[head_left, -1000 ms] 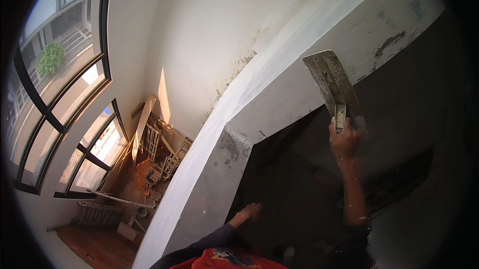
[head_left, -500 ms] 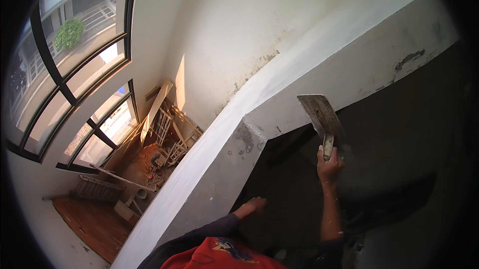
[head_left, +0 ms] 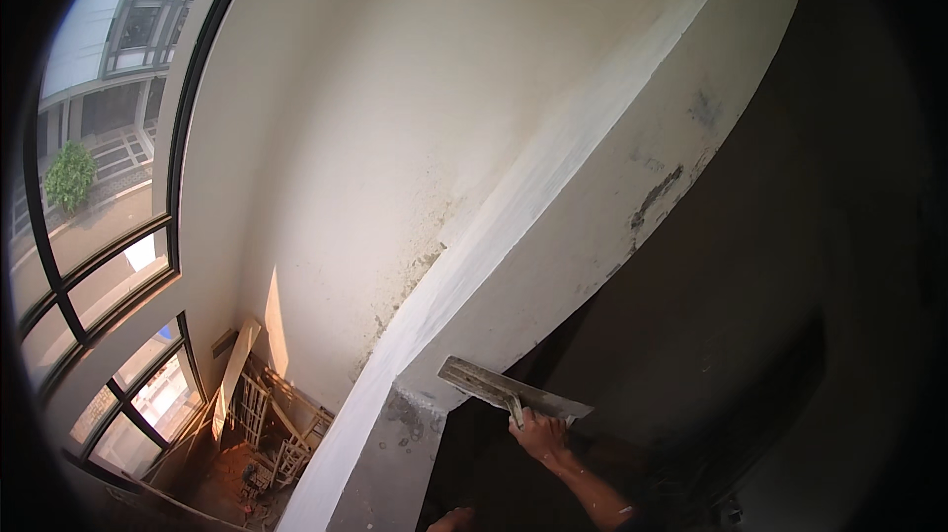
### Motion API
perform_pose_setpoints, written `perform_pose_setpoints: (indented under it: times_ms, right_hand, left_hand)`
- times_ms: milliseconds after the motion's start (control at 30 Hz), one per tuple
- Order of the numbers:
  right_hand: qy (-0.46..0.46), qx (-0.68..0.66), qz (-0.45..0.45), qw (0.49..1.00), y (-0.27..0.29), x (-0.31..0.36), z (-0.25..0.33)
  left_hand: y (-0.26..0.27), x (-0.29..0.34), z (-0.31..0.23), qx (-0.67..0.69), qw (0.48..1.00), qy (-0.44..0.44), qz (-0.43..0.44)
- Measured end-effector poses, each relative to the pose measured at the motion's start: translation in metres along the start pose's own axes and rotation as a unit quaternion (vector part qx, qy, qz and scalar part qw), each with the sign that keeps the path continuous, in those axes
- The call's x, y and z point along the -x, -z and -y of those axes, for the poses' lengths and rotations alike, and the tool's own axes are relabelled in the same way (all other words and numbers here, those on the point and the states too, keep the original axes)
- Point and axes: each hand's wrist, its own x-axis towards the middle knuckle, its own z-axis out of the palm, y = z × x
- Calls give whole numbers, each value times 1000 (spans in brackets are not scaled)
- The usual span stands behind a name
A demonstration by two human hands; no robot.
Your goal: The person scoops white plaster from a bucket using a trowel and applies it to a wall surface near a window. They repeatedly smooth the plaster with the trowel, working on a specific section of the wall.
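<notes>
A flat, rectangular plastering trowel [head_left: 494,385], its metal blade smeared with grey, is gripped by the handle in my right hand [head_left: 541,438]. The blade lies slantwise, its left end overlapping the grey-white side face of a low wall [head_left: 553,285] close to the corner. Whether it touches that face I cannot tell. At the bottom edge shows part of my left hand [head_left: 451,520], beside the darker stained wall section [head_left: 387,458]; its fingers are too cut off and dark to read.
Dark, rough patches [head_left: 655,198] mark the low wall's side face farther along. Beyond its top, far below on the left, lie timber pieces and wooden frames [head_left: 255,409]. Black-framed windows [head_left: 74,320] line the left wall. Deep shadow covers the right side.
The view has shifted, so the corner sits lower and further left. My right hand has turned the trowel from pointing up to slanting left, near the corner. My left hand has slipped mostly out of view.
</notes>
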Motion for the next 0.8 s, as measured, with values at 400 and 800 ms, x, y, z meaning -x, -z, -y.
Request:
perform_pose_setpoints:
  times_ms: [400,800]
  right_hand:
    - [-37,88,-533,841,405,-192,-79]
    - [-220,116,-526,813,582,-323,-147]
  left_hand:
    - [45,-3,97,-253,964,31,-81]
    - [26,-26,123,-310,943,-21,-123]
